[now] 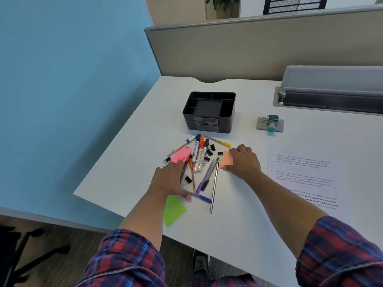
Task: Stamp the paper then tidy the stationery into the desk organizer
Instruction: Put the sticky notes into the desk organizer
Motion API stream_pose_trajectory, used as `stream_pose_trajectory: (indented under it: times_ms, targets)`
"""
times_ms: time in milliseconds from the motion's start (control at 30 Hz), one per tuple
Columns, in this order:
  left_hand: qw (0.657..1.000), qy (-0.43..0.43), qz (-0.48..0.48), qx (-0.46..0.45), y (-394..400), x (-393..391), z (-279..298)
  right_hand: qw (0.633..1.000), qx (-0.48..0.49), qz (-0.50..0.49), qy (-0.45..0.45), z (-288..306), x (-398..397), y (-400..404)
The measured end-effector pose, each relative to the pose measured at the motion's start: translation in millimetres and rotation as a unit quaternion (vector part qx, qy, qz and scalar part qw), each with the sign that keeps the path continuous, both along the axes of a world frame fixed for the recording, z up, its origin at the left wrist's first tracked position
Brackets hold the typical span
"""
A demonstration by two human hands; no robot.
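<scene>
Our right hand (243, 162) lies palm down with its fingers curled over a small salmon-orange pad of sticky notes (226, 160), thumb at its near edge, seemingly gripping it. Our left hand (169, 181) rests flat and spread on the white tabletop (238, 235), its thumb touching a blue pen (201, 197); we cannot tell whether it pinches anything. Between the hands lies the heap: a slim steel ruler (214, 185), purple pens (205, 177), whiteboard markers (200, 154) and black binder clips (209, 152). Just beyond the left fingertips sits a pink sticky-note pad (181, 155), and near that wrist a lime-green sticky-note sheet (173, 210) lies close to the tabletop edge. Beyond the heap stands the black plastic desk organizer (209, 111), its compartments looking empty. Right of the right hand lies the printed white paper (300, 168); further beyond it a grey stamp pad (269, 123) carries a small stamp.

Risks, as we judge them: a sweep of the left hand could roll pens or scatter clips, and nudge the green sheet off the edge. The pad may fan open if it is lifted by one corner.

Whether the paper bears a stamp mark is unreadable; its far side is cut off, the left palm hides what lies under it, and the organizer drawers' contents are unseen.
</scene>
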State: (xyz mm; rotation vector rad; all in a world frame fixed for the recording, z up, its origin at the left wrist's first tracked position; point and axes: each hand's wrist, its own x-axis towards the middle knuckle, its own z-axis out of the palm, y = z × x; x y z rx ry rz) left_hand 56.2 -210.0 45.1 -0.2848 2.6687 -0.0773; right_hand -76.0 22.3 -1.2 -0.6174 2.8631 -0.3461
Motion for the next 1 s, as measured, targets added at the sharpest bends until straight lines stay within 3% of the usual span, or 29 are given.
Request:
stream_pose_trajectory:
  times_ms: [267,567,733,1000]
  targets:
    - [0.987,-0.118,-0.066,-0.083,-0.5,5.3,5.3,1.0,0.005,0.004,0.0,1.4,2.4,-1.0]
    - [0.995,0.032,-0.092,-0.024,14.6,-13.6,2.0,1.0,-0.004,0.007,-0.004,-0.9,2.9,0.2]
    - [0.995,0.08,-0.002,0.061,21.4,-12.6,-9.4,1.0,0.003,0.009,-0.003,0.6,-1.0,-0.7]
    - [0.988,0.081,0.134,-0.009,21.9,5.3,-15.7,1.0,0.007,-0.02,0.015,-1.6,-5.7,0.2]
